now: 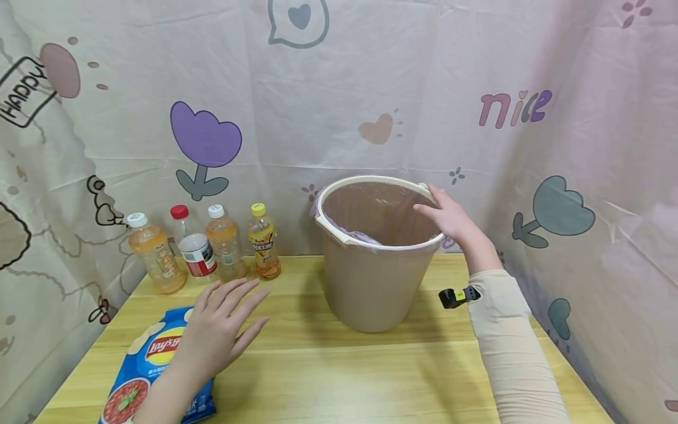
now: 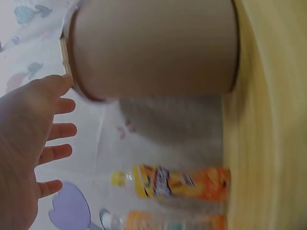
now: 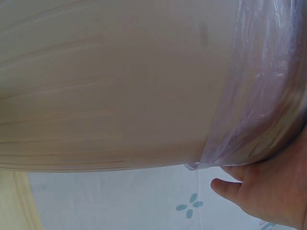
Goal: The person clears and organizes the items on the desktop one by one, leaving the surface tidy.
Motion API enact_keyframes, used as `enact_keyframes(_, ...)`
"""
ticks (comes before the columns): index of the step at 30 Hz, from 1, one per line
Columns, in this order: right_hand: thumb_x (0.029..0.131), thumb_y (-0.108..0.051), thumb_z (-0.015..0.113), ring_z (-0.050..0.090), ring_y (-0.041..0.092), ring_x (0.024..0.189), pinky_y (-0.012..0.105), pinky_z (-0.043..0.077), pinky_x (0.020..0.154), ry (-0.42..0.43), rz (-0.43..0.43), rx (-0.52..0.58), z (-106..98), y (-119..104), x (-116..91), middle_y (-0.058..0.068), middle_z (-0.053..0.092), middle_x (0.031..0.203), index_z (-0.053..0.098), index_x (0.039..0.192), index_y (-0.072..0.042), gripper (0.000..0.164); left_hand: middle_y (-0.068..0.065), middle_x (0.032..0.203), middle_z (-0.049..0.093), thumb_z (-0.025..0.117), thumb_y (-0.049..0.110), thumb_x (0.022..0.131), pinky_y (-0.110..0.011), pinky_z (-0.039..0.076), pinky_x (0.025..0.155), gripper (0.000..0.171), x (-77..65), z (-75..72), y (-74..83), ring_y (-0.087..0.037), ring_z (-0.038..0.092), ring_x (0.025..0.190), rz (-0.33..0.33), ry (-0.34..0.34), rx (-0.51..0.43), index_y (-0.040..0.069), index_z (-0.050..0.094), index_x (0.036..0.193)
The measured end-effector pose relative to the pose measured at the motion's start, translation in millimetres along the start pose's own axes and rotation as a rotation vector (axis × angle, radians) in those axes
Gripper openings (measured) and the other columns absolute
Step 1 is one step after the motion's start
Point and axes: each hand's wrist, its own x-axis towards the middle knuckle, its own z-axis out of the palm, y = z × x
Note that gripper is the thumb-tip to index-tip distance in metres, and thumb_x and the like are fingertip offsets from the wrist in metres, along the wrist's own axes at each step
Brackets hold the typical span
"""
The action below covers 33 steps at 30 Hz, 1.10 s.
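Note:
A beige trash can (image 1: 371, 282) stands toward the back of the wooden table, with a thin plastic liner (image 3: 259, 86) folded over its rim. At the can's right rim, my right hand (image 1: 450, 215) holds the edge, its thumb over the inside and fingers at the outside. My left hand (image 1: 217, 321) hovers with fingers spread and holds nothing. Below it lies a blue bag of Lay's potato chips (image 1: 143, 368), partly hidden by the hand and forearm. In the left wrist view the left hand (image 2: 24, 129) points its fingers toward the can and bottles.
Several drink bottles stand at the back left: an orange one with a white cap (image 1: 159, 259), a red-capped one (image 1: 197, 250), another white-capped one (image 1: 225, 241) and a yellow-capped one (image 1: 263, 244). A printed curtain (image 1: 275, 118) hangs behind the table (image 1: 328, 377).

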Motion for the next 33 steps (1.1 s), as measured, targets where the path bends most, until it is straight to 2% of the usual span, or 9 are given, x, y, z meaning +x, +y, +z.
enact_keyframes(12,0.097,-0.055,0.041,-0.006,0.035,0.152,0.062,0.002,0.119,0.005,-0.005,-0.009,-0.4,1.0,0.9,0.011,-0.003,0.165,0.002,0.158,-0.017,0.082,-0.009,0.126,0.064,0.022,0.066,0.098,-0.058,0.035,0.099,0.07,-56.4,-15.1,-20.5,-0.032,0.052,0.119,-0.14,-0.097,0.08,0.018,0.063,0.128)
enact_keyframes(15,0.098,-0.053,0.042,-0.006,0.035,0.152,0.062,0.002,0.119,0.004,-0.005,-0.004,-0.5,0.9,1.2,0.012,-0.003,0.165,0.002,0.158,-0.016,0.081,-0.009,0.129,0.062,0.031,0.068,0.096,-0.058,0.029,0.109,0.066,-71.0,-17.2,-23.2,-0.032,0.051,0.122,-0.187,-0.144,0.097,0.019,0.061,0.13)
enact_keyframes(17,0.098,-0.052,0.042,-0.006,0.035,0.152,0.062,0.002,0.119,0.003,-0.004,-0.002,-0.6,1.1,1.2,0.012,-0.003,0.165,0.002,0.158,-0.016,0.08,-0.01,0.129,0.062,0.047,0.064,0.092,-0.057,0.023,0.115,0.06,-80.3,-18.2,-24.0,-0.032,0.049,0.122,-0.229,-0.189,0.111,0.02,0.061,0.13)
enact_keyframes(20,0.098,-0.051,0.042,-0.007,0.035,0.152,0.062,0.002,0.119,0.0,-0.001,0.0,-0.4,0.4,0.6,0.012,-0.004,0.164,0.002,0.158,-0.017,0.079,-0.011,0.129,0.06,0.068,0.055,0.081,-0.06,0.019,0.115,0.06,-92.9,-19.8,-23.6,-0.033,0.047,0.121,-0.312,-0.29,0.125,0.02,0.061,0.129)
enact_keyframes(22,0.098,-0.052,0.042,-0.006,0.036,0.152,0.063,0.003,0.119,0.0,0.0,-0.004,-0.2,0.3,0.4,0.012,-0.004,0.164,0.002,0.158,-0.017,0.08,-0.011,0.129,0.059,0.072,0.054,0.078,-0.064,0.025,0.106,0.062,-99.1,-21.1,-23.1,-0.034,0.046,0.12,-0.366,-0.366,0.132,0.02,0.061,0.128)
enact_keyframes(24,0.098,-0.054,0.041,-0.006,0.036,0.152,0.063,0.003,0.119,-0.001,0.002,-0.004,-0.1,0.0,0.1,0.012,-0.005,0.164,0.001,0.158,-0.018,0.08,-0.01,0.131,0.058,0.07,0.059,0.078,-0.063,0.029,0.101,0.063,-105.1,-21.6,-23.4,-0.034,0.045,0.121,-0.413,-0.434,0.135,0.021,0.061,0.128)
enact_keyframes(29,0.097,-0.055,0.041,-0.006,0.036,0.152,0.063,0.003,0.119,-0.004,0.002,-0.002,-0.4,-0.1,0.6,0.012,-0.005,0.164,0.001,0.158,-0.018,0.081,-0.012,0.134,0.056,0.054,0.08,0.076,-0.065,0.029,0.099,0.078,-121.6,-19.3,-29.6,-0.037,0.043,0.124,-0.497,-0.553,0.129,0.023,0.06,0.13)
enact_keyframes(30,0.097,-0.055,0.041,-0.006,0.036,0.152,0.062,0.002,0.119,-0.004,0.0,-0.001,-0.4,0.1,0.8,0.012,-0.005,0.164,0.001,0.158,-0.018,0.081,-0.014,0.134,0.055,0.052,0.082,0.074,-0.067,0.03,0.097,0.082,-124.7,-18.1,-32.0,-0.039,0.043,0.123,-0.506,-0.575,0.126,0.023,0.059,0.131)
enact_keyframes(33,0.097,-0.055,0.041,-0.006,0.036,0.152,0.063,0.003,0.119,-0.002,0.0,0.001,-0.1,0.9,1.5,0.013,-0.004,0.164,0.001,0.158,-0.018,0.082,-0.017,0.139,0.051,0.047,0.089,0.07,-0.077,0.028,0.094,0.094,-132.2,-15.3,-38.9,-0.045,0.042,0.125,-0.536,-0.698,0.119,0.024,0.054,0.137)
